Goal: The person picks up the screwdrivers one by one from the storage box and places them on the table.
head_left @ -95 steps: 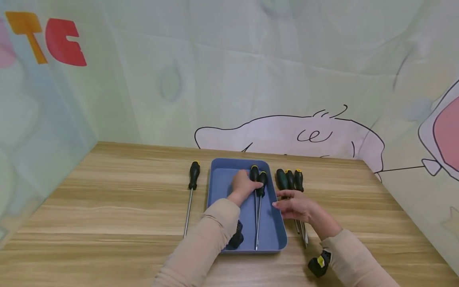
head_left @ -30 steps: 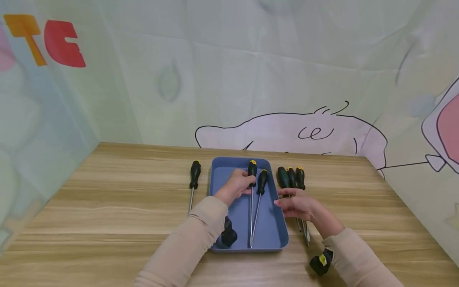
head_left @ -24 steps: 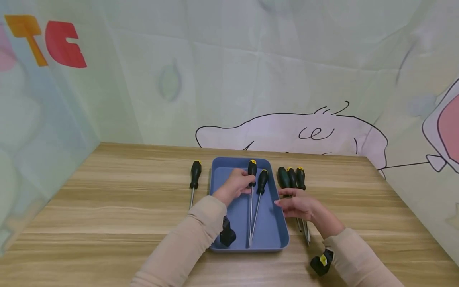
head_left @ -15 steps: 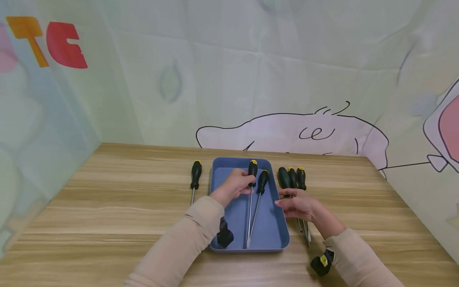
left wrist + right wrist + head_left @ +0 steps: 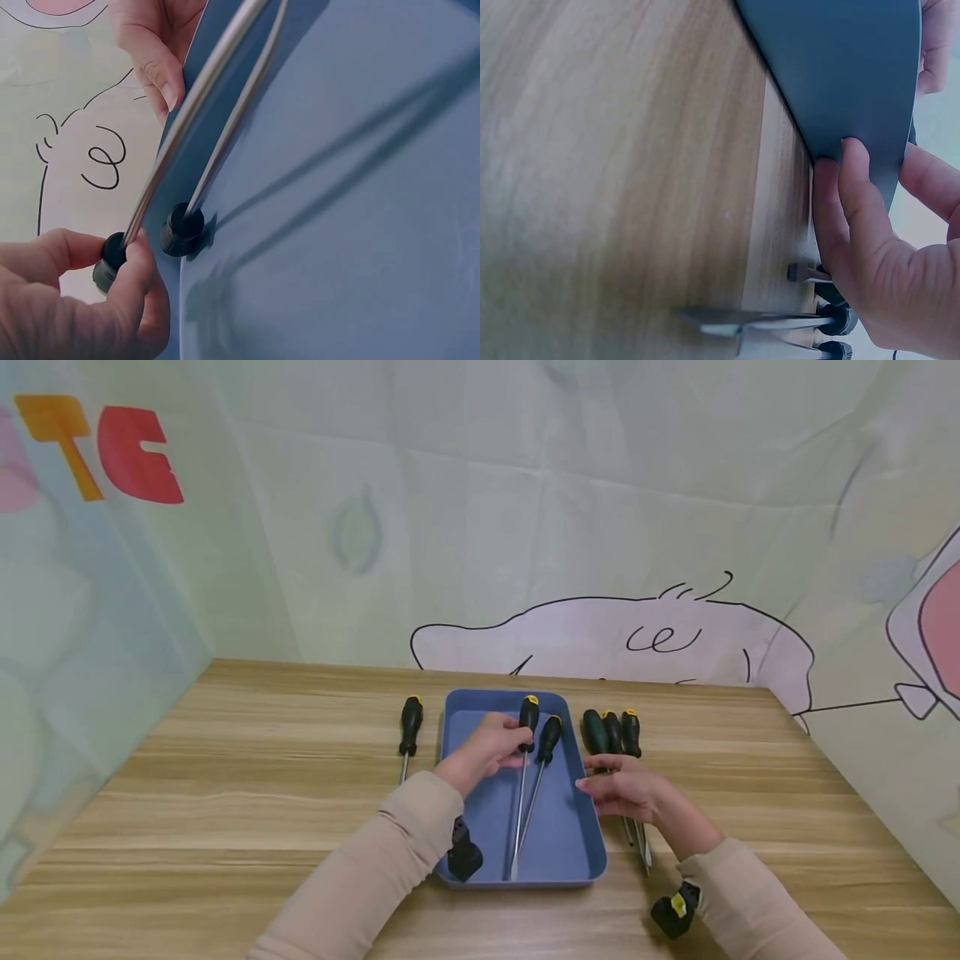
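Inside the blue tray (image 5: 573, 852), my left hand (image 5: 491, 747) pinches the dark handle of a screwdriver (image 5: 528, 714) between thumb and fingers. The left wrist view shows that grip near the handle's shaft end, with the screwdriver's shadow on the tray floor. A second screwdriver (image 5: 550, 737) lies in the tray just to the right, its shaft meeting the first one's near the tips. My right hand (image 5: 622, 787) is at the tray's right side; in the right wrist view its fingers (image 5: 862, 172) press the outer wall and the thumb is at the rim.
Several screwdrivers (image 5: 632, 733) lie side by side on the wooden table (image 5: 225, 793), right of the tray and partly behind my right hand. One more screwdriver (image 5: 411, 722) lies to the tray's left, its shaft partly covered by the left sleeve. A printed backdrop (image 5: 480, 527) stands behind.
My left hand has drawn one screwdriver leftward from its neighbour; its tip has swung slightly left over the last second. The left forearm has shifted left, while the right hand stays at the tray.
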### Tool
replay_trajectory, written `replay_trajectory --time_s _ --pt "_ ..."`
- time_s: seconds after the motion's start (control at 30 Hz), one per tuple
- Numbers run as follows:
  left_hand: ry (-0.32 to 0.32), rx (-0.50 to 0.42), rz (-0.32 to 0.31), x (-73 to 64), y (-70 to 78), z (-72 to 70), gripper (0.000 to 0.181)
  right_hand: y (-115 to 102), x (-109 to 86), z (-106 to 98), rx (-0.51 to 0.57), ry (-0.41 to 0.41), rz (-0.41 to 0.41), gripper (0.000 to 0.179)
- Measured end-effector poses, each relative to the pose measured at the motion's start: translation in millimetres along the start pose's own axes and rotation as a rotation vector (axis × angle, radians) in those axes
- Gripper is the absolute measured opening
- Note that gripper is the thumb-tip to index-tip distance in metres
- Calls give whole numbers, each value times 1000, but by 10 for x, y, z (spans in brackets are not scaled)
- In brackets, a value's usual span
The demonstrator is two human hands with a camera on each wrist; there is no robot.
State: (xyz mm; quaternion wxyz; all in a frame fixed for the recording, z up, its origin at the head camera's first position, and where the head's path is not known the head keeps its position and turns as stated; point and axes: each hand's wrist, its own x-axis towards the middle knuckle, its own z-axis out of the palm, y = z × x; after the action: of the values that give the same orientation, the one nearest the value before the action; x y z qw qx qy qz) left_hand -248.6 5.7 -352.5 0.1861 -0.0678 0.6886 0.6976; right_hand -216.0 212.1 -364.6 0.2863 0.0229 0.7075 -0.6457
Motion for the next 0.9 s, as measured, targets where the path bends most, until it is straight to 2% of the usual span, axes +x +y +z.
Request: replay_trajectory --time_s 0.57,0.73,0.9 --pt "-11 -7 -15 -37 64 -39 44 1 -11 -1 5 -8 -3 61" --pt "-16 -1 -39 -63 96 -53 45 4 -9 -5 8 -14 -6 61" --pt "-30 13 -23 -79 103 -82 45 2 -6 -4 14 -20 -8 61"
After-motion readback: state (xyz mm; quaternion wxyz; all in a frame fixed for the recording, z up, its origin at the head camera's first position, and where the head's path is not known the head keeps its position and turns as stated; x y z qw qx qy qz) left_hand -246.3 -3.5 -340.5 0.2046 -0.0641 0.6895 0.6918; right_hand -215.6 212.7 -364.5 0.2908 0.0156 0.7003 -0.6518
